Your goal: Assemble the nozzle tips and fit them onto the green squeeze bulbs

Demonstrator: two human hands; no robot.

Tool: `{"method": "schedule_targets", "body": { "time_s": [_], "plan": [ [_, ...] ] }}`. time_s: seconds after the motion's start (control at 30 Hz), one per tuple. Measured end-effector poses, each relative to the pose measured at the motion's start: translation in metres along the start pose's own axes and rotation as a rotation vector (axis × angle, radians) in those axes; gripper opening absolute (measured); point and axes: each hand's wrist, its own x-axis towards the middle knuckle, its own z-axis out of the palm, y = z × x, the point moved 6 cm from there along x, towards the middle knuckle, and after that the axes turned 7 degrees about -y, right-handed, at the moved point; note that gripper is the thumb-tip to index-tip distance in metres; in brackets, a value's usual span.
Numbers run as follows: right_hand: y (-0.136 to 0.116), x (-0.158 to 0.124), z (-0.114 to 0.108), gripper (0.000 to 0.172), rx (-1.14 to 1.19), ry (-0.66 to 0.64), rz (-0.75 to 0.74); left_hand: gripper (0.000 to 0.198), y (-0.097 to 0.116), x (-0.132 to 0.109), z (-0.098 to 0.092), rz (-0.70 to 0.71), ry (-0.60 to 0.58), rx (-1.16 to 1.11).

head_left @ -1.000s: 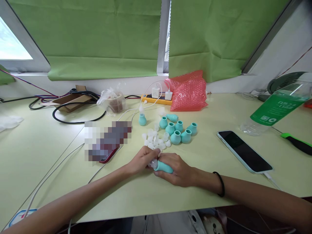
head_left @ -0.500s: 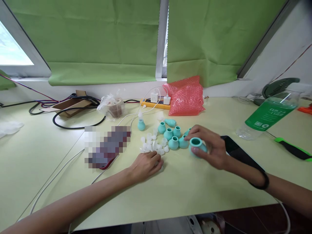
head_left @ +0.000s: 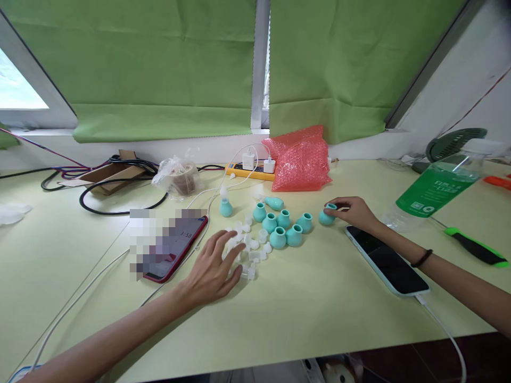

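Note:
My left hand (head_left: 213, 266) is spread, fingers apart, at the near-left side of a pile of small translucent white plastic pieces (head_left: 254, 255). Pinched in my right hand (head_left: 355, 211) is a teal squeeze bulb (head_left: 326, 217), its round opening facing up, at table level. To its left stand several more teal bulbs (head_left: 278, 238) in a loose cluster, mouths upward. Behind them, one teal bulb (head_left: 274, 202) lies on its side. Another bulb (head_left: 225, 207) stands apart at the left with a translucent piece on its top.
A red-cased phone (head_left: 175, 250) lies left of the pile, a charging phone (head_left: 387, 260) under my right forearm. Farther back are a yellow power strip (head_left: 255, 173), a pink bubble-wrap bag (head_left: 301, 165) and a wrapped tape roll (head_left: 183, 178). A tilted bottle (head_left: 435, 189) and a green-black handle (head_left: 477, 247) lie right.
My right hand has gone away from me and lowered with the teal bulb to the table. My left hand has drawn left and its fingers have spread.

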Motion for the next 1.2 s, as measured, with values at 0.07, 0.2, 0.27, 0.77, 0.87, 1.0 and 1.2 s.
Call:
{"method": "schedule_targets", "body": {
  "time_s": [0.07,0.2,0.27,0.77,0.87,1.0,1.2],
  "plan": [
    [0.005,0.003,0.007,0.028,-0.014,-0.011,0.002,0.046,-0.007,-0.003,0.008,-0.128,-0.08,-0.052],
    [0.001,0.002,0.017,0.031,0.03,0.005,-0.034,0.064,0.0,-0.006,0.03,-0.174,-0.202,-0.17],
    [-0.005,0.002,0.021,0.033,0.021,-0.035,-0.064,0.065,0.006,-0.003,0.036,-0.157,-0.209,-0.21],
    [-0.112,0.098,0.103,0.024,-0.499,-0.438,-0.224,0.045,0.007,0.023,0.037,-0.149,-0.215,-0.222],
    [-0.11,0.104,0.113,0.019,-0.523,-0.431,-0.208,0.044,0.008,0.023,0.037,-0.155,-0.212,-0.206],
    [-0.126,0.094,0.08,0.025,-0.498,-0.293,-0.199,0.038,0.011,0.021,0.029,-0.126,-0.129,-0.202],
    [-0.193,-0.022,0.047,0.026,-0.01,-0.055,-0.509,0.014,0.007,0.012,0.008,-0.114,0.131,-0.409]
  ]
}}
